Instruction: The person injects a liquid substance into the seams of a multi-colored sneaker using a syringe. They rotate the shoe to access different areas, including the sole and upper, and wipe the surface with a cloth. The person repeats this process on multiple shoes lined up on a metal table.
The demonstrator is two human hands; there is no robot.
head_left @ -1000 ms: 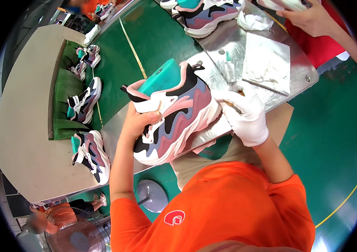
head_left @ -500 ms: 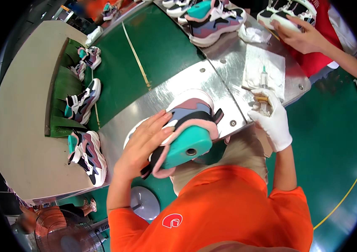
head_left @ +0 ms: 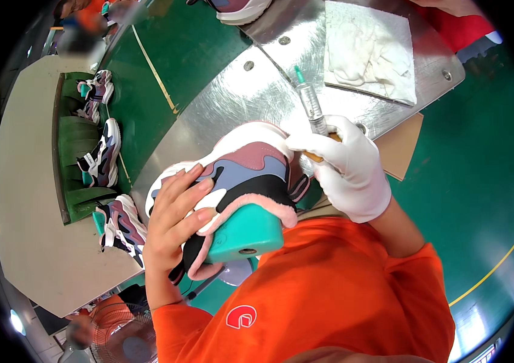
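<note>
Right then, here is how it stood:

Left hand: the bare left hand (head_left: pixel 175 218) lay spread over the side of the sneaker (head_left: pixel 233 181), fingers (head_left: pixel 199 184) curled onto the pink and blue upper, gripping it firmly.

Sneaker: it was held up close to the chest, above the near edge of the metal worktop (head_left: pixel 233 97), white sole turned away from the person, heel toward the person.

Shoe last: a teal last (head_left: pixel 246 230) filled the pink-lined collar, its flat top facing the camera.

Right hand: the white-gloved right hand (head_left: pixel 348 166) was closed tight around a syringe (head_left: pixel 310 103), thumb pressed against the sneaker's sole edge.

Syringe: clear barrel, green tip pointing up and away over the worktop.

Cloth: a stained white cloth (head_left: pixel 369 51) lay on the worktop's far end, well apart from both hands.

Left side: three more sneakers (head_left: pixel 103 160) sat in green holders on a beige table (head_left: pixel 27 199).

Shirt: orange, filling the lower view.
</note>
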